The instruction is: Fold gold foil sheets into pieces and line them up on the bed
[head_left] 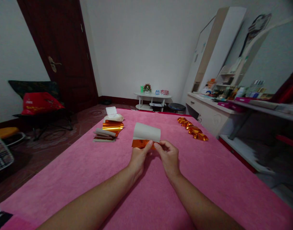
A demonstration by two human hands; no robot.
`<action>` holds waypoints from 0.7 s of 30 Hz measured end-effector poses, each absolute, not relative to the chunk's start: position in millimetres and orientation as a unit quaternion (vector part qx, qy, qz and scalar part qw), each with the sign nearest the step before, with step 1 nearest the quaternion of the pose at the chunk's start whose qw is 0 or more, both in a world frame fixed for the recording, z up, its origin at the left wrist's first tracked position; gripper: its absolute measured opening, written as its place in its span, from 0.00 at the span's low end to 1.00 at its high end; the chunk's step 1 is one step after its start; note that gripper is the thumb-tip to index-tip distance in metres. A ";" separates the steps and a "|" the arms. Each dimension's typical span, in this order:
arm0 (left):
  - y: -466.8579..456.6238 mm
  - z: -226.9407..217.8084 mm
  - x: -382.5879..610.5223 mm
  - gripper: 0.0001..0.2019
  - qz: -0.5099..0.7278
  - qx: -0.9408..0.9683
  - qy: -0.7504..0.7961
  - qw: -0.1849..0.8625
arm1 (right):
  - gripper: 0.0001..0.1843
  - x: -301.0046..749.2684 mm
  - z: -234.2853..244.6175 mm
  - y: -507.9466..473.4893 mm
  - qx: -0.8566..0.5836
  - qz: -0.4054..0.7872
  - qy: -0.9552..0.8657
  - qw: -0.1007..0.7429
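Both my hands meet over a pink cloth-covered surface [89, 172] and pinch one sheet of foil paper [146, 132], white on its curled-over back and shiny orange on its face. My left hand [138, 157] grips the sheet's near left edge with thumb on top. My right hand [169, 156] pinches the near right edge, fingers closed. A stack of orange and white foil sheets [110, 129] lies to the far left. A row of folded orange foil pieces [193, 128] lies to the far right.
A white tissue pack [113, 115] sits behind the foil stack. A dresser [209, 111] crowded with bottles stands on the right. A dark door [62, 54], a chair with a red bag [38, 103] and a small white table [152, 97] are behind.
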State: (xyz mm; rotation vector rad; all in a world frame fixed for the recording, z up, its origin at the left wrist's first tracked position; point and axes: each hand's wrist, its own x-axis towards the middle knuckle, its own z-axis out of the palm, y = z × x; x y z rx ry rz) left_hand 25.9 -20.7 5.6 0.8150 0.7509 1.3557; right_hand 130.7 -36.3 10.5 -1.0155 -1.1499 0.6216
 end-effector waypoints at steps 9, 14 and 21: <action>-24.8 10.9 28.6 0.20 0.602 0.351 0.306 0.649 | 0.11 130.4 9.3 -35.9 -0.471 0.229 -0.519 0.676; -23.0 12.1 26.6 0.20 0.612 0.349 0.313 0.637 | 0.11 134.8 8.0 -35.8 -0.472 0.221 -0.531 0.668; -6.0 6.1 15.4 0.18 0.625 0.367 0.335 0.603 | 0.11 142.3 4.3 -30.4 -0.465 0.245 -0.512 0.679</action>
